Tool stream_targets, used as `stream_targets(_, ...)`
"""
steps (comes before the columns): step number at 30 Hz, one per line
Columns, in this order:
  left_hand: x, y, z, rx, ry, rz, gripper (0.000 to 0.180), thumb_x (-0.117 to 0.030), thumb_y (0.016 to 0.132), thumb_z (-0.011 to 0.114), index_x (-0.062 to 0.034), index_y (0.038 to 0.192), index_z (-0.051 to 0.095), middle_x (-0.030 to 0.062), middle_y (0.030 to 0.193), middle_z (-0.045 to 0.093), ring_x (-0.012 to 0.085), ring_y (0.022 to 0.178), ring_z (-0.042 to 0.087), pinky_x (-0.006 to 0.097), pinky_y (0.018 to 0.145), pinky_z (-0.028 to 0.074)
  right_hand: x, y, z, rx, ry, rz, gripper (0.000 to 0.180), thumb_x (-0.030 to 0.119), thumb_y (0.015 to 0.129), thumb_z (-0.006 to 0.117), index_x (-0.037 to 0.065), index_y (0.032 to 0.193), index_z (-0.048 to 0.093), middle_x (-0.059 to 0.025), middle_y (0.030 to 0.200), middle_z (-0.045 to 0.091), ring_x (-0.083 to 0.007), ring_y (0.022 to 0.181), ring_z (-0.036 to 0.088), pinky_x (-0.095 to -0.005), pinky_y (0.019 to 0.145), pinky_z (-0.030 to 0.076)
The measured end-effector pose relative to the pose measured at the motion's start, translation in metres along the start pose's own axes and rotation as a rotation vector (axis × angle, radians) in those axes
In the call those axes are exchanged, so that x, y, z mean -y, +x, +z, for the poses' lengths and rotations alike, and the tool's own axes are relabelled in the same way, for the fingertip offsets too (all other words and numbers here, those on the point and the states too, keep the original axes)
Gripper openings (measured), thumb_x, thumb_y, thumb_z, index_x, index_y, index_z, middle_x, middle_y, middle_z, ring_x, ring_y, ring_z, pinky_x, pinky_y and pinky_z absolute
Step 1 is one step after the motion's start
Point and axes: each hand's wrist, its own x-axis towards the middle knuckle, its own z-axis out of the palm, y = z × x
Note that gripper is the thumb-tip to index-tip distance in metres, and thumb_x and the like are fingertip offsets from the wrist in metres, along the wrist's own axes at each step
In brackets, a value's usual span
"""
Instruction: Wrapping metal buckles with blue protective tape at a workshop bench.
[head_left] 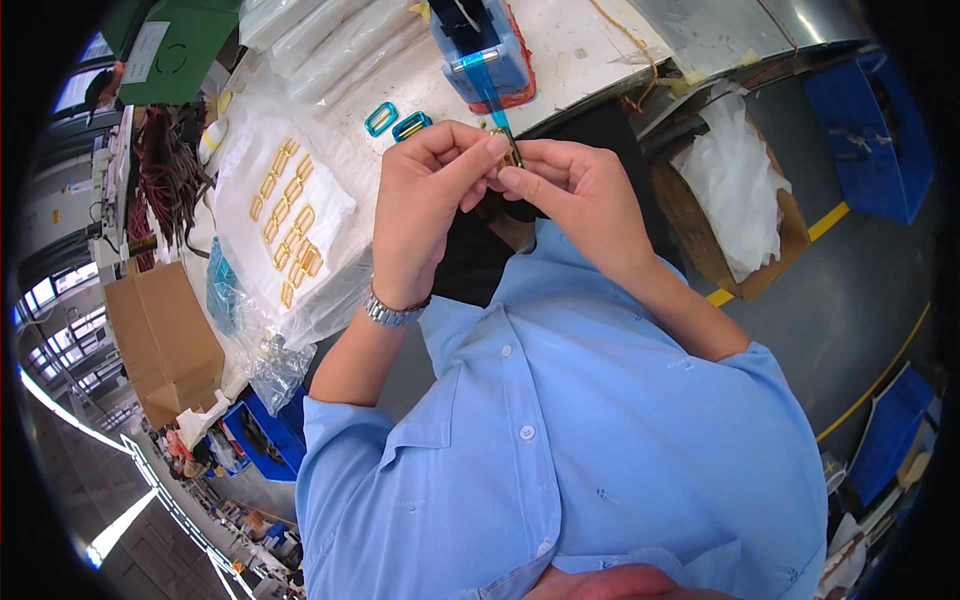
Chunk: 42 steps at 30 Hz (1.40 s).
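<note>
Both hands pinch one small gold buckle (511, 147): left hand (425, 200) and right hand (570, 190) fingertips grasping it, blue tape strip (492, 100) running from the blue dispenser (482, 45) onto it.

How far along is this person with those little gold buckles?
Two buckles wrapped in blue film lie finished on the table. In hand: the left hand and right hand pinch one gold buckle against blue tape from the dispenser. Left: rows of bare gold buckles on the white sheet.
</note>
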Motion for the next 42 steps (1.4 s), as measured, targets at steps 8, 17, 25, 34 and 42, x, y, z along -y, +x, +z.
stream_targets(8, 0.012, 0.0, -0.006, -0.013, -0.071, 0.044, 0.017, -0.017, 0.102, 0.076, 0.0003, 0.101, 0.077, -0.0008, 0.081, 0.07, 0.0026, 0.068, 0.056, 0.019, 0.06, 0.041, 0.004, 0.001, -0.004, 0.012, 0.033, 0.028, 0.027, 0.011, 0.103, 0.072, -0.007, 0.122, 0.076, -0.0059, 0.096, 0.081, -0.0069, 0.082, 0.072, -0.0238, 0.076, 0.058)
stream_targets(17, 0.034, 0.006, 0.001, 0.044, -0.074, 0.023, 0.021, -0.013, 0.106, 0.069, 0.0041, 0.116, 0.076, 0.0072, 0.106, 0.078, 0.009, 0.089, 0.069, 0.023, 0.077, 0.054, 0.011, 0.002, -0.008, 0.077, 0.173, 0.091, 0.029, 0.01, 0.104, 0.069, -0.01, 0.124, 0.073, -0.0162, 0.106, 0.081, -0.0182, 0.098, 0.079, -0.0286, 0.09, 0.062)
stream_targets(25, 0.036, 0.011, 0.008, -0.001, -0.167, -0.011, 0.017, -0.012, 0.105, 0.069, 0.0033, 0.107, 0.076, 0.0096, 0.106, 0.078, 0.012, 0.091, 0.072, 0.025, 0.08, 0.057, 0.009, 0.003, -0.01, 0.061, 0.21, 0.15, 0.029, 0.012, 0.105, 0.068, -0.012, 0.121, 0.073, -0.0189, 0.11, 0.08, -0.0208, 0.1, 0.079, -0.0314, 0.093, 0.063)
stream_targets(34, 0.028, 0.016, 0.002, 0.003, -0.184, -0.169, 0.017, -0.014, 0.101, 0.068, 0.0016, 0.098, 0.076, 0.001, 0.08, 0.068, 0.0064, 0.068, 0.057, 0.024, 0.062, 0.046, 0.014, 0.004, -0.014, 0.086, -0.133, 0.093, 0.023, 0.017, 0.1, 0.075, -0.006, 0.105, 0.076, -0.0072, 0.088, 0.082, -0.0089, 0.081, 0.074, -0.0249, 0.077, 0.057)
stream_targets(42, 0.014, 0.028, -0.012, 0.098, -0.381, -0.431, 0.018, -0.014, 0.104, 0.063, 0.0012, 0.105, 0.073, -0.0017, 0.079, 0.059, 0.0062, 0.063, 0.048, 0.023, 0.056, 0.038, 0.032, 0.021, -0.022, 0.114, -0.453, 0.063, 0.017, 0.007, 0.096, 0.079, -0.003, 0.109, 0.073, -0.0044, 0.09, 0.078, -0.0047, 0.078, 0.066, -0.0219, 0.076, 0.054)
